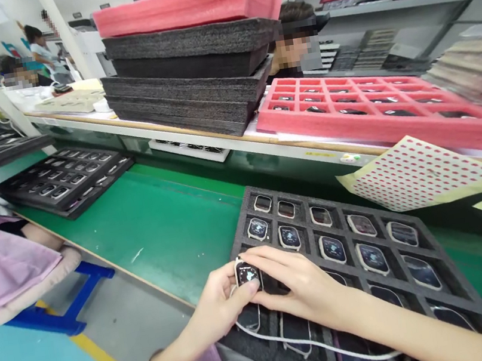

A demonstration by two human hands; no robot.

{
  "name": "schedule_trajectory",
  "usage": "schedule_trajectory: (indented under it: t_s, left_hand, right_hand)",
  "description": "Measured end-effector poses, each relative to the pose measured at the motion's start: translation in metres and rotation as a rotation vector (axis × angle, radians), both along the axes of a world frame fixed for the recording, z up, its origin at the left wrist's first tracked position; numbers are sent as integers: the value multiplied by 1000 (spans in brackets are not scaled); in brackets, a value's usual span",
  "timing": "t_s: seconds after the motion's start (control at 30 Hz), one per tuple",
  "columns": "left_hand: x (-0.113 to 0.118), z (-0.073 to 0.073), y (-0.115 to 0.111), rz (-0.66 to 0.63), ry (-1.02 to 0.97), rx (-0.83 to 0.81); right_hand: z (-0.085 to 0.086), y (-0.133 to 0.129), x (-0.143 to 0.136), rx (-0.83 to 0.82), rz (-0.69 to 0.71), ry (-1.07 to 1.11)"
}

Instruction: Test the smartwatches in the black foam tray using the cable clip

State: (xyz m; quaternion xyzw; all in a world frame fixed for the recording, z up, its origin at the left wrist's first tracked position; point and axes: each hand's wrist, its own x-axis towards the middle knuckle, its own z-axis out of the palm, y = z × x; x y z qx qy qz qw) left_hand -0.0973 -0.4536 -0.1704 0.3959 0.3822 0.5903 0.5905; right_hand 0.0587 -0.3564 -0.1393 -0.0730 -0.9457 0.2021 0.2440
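Observation:
A small square watch (247, 272) with a lit dark face is held between both hands over the near left part of a black foam tray (247, 219). My left hand (225, 294) grips its left side, thumb across the lower face. The fingers of my right hand (288, 273) close on its top and right edges. Rows of watch cases (333, 249) lie in the tray's compartments, some with lit screens. A white cable (320, 348) runs from beside my left hand across the near part of the tray.
Stacked black foam trays (191, 91) and a red foam tray (373, 124) stand on the shelf beyond the green bench (160, 216). A dotted yellow sheet (421, 174) hangs at the shelf's edge. Another watch tray (63, 177) lies left, near a person's pink sleeve. More people are behind.

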Motion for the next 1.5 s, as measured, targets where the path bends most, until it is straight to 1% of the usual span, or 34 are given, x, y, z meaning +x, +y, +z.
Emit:
schedule_trajectory:
  t_s: [0.1,0.3,0.53,0.8,1.03,1.27,1.5]
  left_hand:
    - [-1,-1,-1,7,11,0]
    - [0,2,-1,6,61,-19]
    - [0,1,-1,3,101,-29]
    - [-1,6,-4,22,214,-33]
    - [-1,5,-3,6,219,-50]
    - [0,8,-5,26,305,-48]
    - [1,7,-5,11,298,-53]
  right_hand:
    - [2,-1,-1,-48,0,-9]
    - [3,-1,0,-75,0,-30]
    - [4,-3,1,-34,-15,-33]
    - [4,-5,1,10,-59,-3]
    - [4,-5,0,29,-63,1]
    - [8,-4,-2,8,-39,-10]
    - [10,-4,-3,1,-34,-13]
